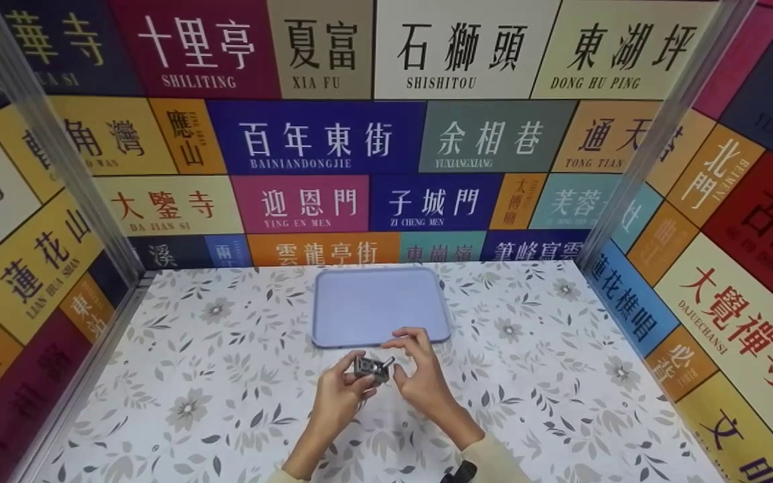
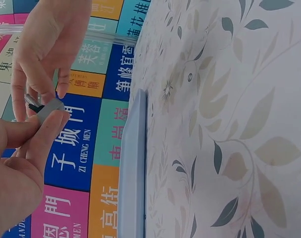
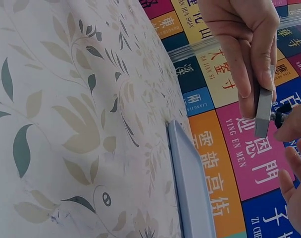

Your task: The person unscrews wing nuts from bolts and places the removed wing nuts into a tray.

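A small grey metal block (image 1: 372,368) with a dark and silver screw-like pin sticking out of it is held above the table. My left hand (image 1: 337,396) pinches the block between thumb and fingers, as the left wrist view also shows. Close on its right is my right hand (image 1: 423,376), with thumb and forefinger spread apart around the pin's end. In the right wrist view the dark knob-like part of the pin (image 3: 279,116) sits right at the right thumb, while other right fingers (image 3: 295,161) stay loose and apart.
A shallow lilac-blue tray (image 1: 381,307) lies on the table just beyond the hands. The table (image 1: 225,389) has a white cover with a leaf and flower print. Panels of coloured signs (image 1: 319,137) enclose it at the back and both sides.
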`<state>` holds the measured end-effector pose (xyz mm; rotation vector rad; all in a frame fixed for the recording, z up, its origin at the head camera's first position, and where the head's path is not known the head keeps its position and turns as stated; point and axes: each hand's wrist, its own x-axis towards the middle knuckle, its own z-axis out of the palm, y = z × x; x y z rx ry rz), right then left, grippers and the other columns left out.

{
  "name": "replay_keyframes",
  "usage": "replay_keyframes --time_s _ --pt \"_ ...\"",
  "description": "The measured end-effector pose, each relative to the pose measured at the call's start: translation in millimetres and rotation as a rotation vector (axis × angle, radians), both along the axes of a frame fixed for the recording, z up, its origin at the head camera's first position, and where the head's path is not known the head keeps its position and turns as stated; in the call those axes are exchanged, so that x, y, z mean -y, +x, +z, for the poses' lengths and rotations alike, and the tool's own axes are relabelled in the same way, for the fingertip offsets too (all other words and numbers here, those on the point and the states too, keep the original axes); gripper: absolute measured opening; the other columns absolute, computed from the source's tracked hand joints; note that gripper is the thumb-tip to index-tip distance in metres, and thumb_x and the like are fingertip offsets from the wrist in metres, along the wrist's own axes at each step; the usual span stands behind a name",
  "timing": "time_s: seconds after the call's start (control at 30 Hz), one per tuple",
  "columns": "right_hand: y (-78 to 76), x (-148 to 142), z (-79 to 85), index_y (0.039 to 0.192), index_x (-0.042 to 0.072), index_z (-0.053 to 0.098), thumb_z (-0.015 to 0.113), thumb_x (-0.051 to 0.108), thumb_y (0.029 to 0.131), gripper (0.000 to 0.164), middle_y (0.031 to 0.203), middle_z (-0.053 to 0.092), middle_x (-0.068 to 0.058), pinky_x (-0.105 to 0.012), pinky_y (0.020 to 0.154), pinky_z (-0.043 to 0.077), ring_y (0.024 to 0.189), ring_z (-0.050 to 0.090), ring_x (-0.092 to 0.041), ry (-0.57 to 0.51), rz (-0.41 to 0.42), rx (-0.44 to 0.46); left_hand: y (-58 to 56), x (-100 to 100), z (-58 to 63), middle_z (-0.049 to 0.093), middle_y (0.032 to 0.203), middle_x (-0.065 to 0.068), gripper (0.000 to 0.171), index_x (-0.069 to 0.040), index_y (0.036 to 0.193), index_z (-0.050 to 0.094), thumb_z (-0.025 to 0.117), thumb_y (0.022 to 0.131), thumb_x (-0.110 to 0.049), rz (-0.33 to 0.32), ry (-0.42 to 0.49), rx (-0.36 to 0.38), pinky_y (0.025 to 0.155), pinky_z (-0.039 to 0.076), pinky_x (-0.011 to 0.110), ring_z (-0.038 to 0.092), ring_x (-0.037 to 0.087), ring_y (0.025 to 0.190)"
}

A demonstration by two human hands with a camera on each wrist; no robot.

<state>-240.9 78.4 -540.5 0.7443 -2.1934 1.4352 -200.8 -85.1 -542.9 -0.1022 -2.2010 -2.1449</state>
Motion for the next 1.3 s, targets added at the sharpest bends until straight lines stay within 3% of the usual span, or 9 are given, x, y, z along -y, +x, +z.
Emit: replay_keyframes --time_s 0.1,0.17,0.23,0.33,0.6,0.73,0.97,1.1,1.3 --pt "-4.3 -3.7 -8.1 0.104 0.002 0.065 0.063 -0.019 0.07 0.04 0.12 0.057 -0.019 -0.022 0.078 0.046 0.099 0.059 -0.03 -0.022 -0.063 0.035 -1.2 1.5 0.5 0.073 0.099 0.031 0.047 0.012 0.138 0.048 0.062 0.093 0.007 0.006 0.013 -0.004 0.076 0.067 0.026 0.076 0.035 0.09" --pt "-5.3 -5.6 -11.2 0.098 0.006 0.065 0.068 -0.01 0.075 0.028 0.116 0.06 -0.015 -0.024 0.077 0.047 0.099 0.059 -0.026 -0.035 -0.09 0.061 -1.7 2.5 0.3 0.072 0.1 0.032 0.047 0.013 0.137 0.048 0.062 0.093 0.007 0.013 0.015 -0.005 0.076 0.067 0.027 0.076 0.035 0.09" --pt "-5.6 -7.2 -13.7 0.089 0.011 0.064 0.072 0.0 0.082 0.016 0.11 0.061 -0.01 -0.026 0.078 0.049 0.1 0.06 -0.022 -0.03 -0.099 0.079 -1.7 3.3 0.6 0.072 0.101 0.033 0.047 0.013 0.137 0.049 0.062 0.093 0.008 0.023 0.017 0.003 0.076 0.067 0.027 0.076 0.034 0.09" --pt "-4.0 -8.3 -15.9 0.081 0.017 0.063 0.075 0.011 0.086 0.015 0.107 0.062 -0.007 -0.029 0.079 0.05 0.101 0.06 -0.02 -0.012 -0.088 0.08 -1.3 3.9 0.7 0.072 0.102 0.032 0.047 0.012 0.137 0.049 0.062 0.092 0.009 0.03 0.02 0.02 0.076 0.067 0.026 0.076 0.033 0.091" --pt "-0.8 -6.9 -16.9 0.086 0.016 0.068 0.074 0.015 0.088 0.007 0.11 0.061 -0.004 -0.032 0.082 0.053 0.104 0.059 -0.018 0.016 -0.031 0.094 0.0 3.0 1.5 0.072 0.103 0.031 0.048 0.012 0.138 0.049 0.062 0.093 0.008 0.021 0.024 0.022 0.076 0.067 0.026 0.076 0.034 0.092" --pt "-0.6 -6.1 -17.4 0.091 0.018 0.07 0.077 0.018 0.086 0.009 0.11 0.06 0.0 -0.036 0.076 0.052 0.1 0.059 -0.017 0.022 -0.029 0.115 0.9 2.6 1.0 0.072 0.103 0.031 0.048 0.012 0.138 0.049 0.063 0.093 0.008 0.018 0.009 0.022 0.075 0.067 0.026 0.076 0.033 0.091" --pt "19.3 2.8 14.0 0.097 0.0 0.07 0.079 0.004 0.082 0.018 0.101 0.06 -0.017 -0.014 0.072 0.039 0.085 0.05 -0.01 -0.003 -0.01 0.144 1.2 2.8 -3.0 0.072 0.104 0.031 0.046 0.011 0.137 0.05 0.062 0.092 0.009 0.014 -0.023 0.024 0.074 0.067 0.024 0.076 0.033 0.091" --pt "17.6 3.0 13.7 0.097 0.0 0.071 0.078 0.0 0.081 0.018 0.098 0.061 -0.015 -0.016 0.07 0.042 0.081 0.049 -0.009 -0.004 -0.002 0.143 0.9 2.7 -2.3 0.072 0.102 0.032 0.046 0.011 0.136 0.05 0.062 0.092 0.01 0.011 -0.026 0.02 0.074 0.067 0.024 0.076 0.033 0.091" --pt "14.1 1.6 16.5 0.093 -0.002 0.07 0.075 -0.014 0.075 0.023 0.092 0.062 -0.018 -0.009 0.069 0.037 0.076 0.051 -0.015 -0.016 0.049 0.041 0.2 1.6 -1.0 0.072 0.1 0.032 0.046 0.012 0.136 0.05 0.062 0.091 0.011 0.014 -0.025 0.013 0.072 0.067 0.025 0.076 0.033 0.089"
